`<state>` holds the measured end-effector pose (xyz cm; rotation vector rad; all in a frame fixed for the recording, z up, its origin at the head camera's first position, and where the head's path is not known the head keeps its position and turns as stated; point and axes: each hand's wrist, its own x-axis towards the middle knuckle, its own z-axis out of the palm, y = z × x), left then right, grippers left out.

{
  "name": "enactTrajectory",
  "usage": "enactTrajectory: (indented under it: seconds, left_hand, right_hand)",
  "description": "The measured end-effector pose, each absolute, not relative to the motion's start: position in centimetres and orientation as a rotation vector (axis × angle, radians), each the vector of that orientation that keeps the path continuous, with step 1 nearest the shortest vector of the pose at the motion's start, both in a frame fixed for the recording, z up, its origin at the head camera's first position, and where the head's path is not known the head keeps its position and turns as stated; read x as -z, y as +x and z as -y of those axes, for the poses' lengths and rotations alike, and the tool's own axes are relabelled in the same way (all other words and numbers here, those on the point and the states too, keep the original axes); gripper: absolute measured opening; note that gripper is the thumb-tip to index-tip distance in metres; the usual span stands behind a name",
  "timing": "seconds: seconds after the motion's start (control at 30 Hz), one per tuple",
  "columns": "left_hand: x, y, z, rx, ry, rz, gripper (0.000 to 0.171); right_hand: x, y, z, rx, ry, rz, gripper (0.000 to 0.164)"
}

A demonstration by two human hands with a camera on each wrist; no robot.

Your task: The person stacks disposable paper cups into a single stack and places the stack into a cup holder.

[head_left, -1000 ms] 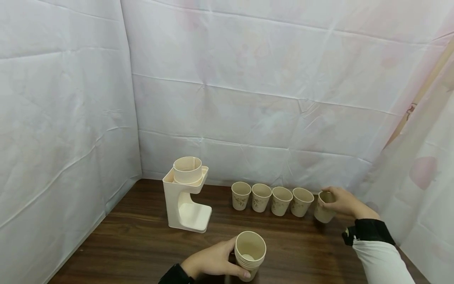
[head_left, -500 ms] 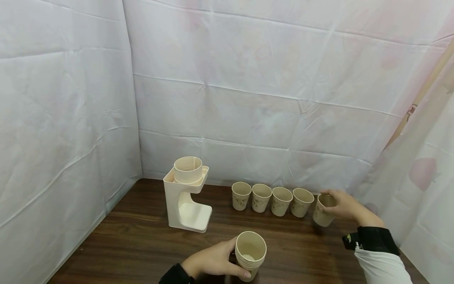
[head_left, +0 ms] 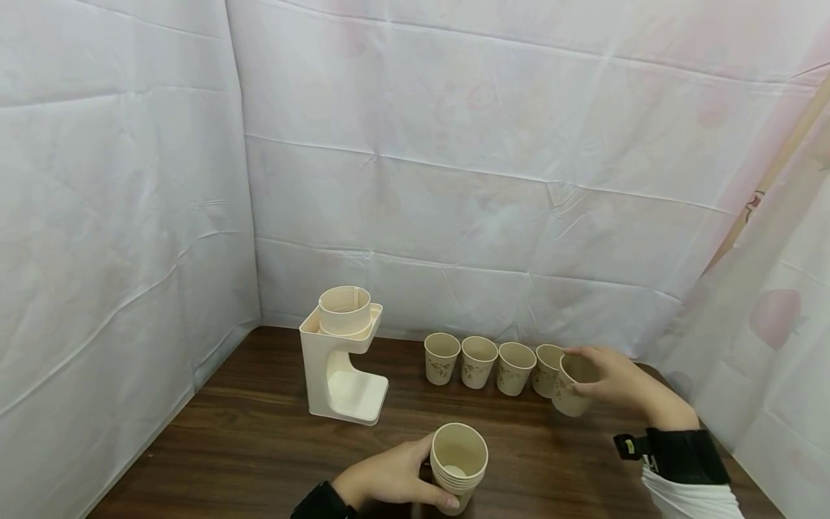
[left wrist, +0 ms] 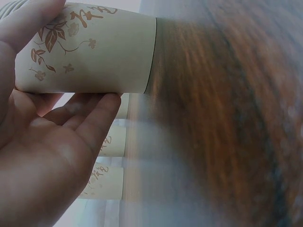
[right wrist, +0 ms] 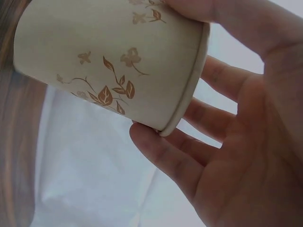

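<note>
My left hand (head_left: pixel 395 476) grips a stack of nested beige paper cups (head_left: pixel 457 465) at the front of the table, fingers and thumb round its side. In the left wrist view the lowest paper cup (left wrist: pixel 90 52) shows brown leaf and flower prints. At the right end of the back row, my right hand (head_left: pixel 625 382) holds a single paper cup (head_left: pixel 568 396) by its rim, and the right wrist view shows that cup tilted (right wrist: pixel 113 66). It overlaps the neighbouring paper cup (head_left: pixel 545 375) in the head view. Three more paper cups (head_left: pixel 476 367) stand upright to the left.
A cream-coloured stand (head_left: pixel 318 367) with a round open holder (head_left: pixel 344 313) on top and a flat base stands at the back left. White cloth (head_left: pixel 454 180) hangs behind and beside the dark wooden table (head_left: pixel 246 447).
My right hand has moved left with its paper cup, closing the gap to the row, so the cup now partly hides its neighbour. My left hand and the stack have stayed still.
</note>
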<state>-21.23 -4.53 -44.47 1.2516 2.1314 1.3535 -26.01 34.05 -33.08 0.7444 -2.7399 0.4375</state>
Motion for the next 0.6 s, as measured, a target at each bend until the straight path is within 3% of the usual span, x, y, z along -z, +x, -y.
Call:
enactTrajectory:
  seconds: [0.6]
  left_hand:
    - [44.5, -21.2, 4.5, -1.351, 1.249, -2.129, 0.07]
  right_hand:
    - [31.5, -23.0, -29.3, -0.534, 0.899, 2.75, 0.058]
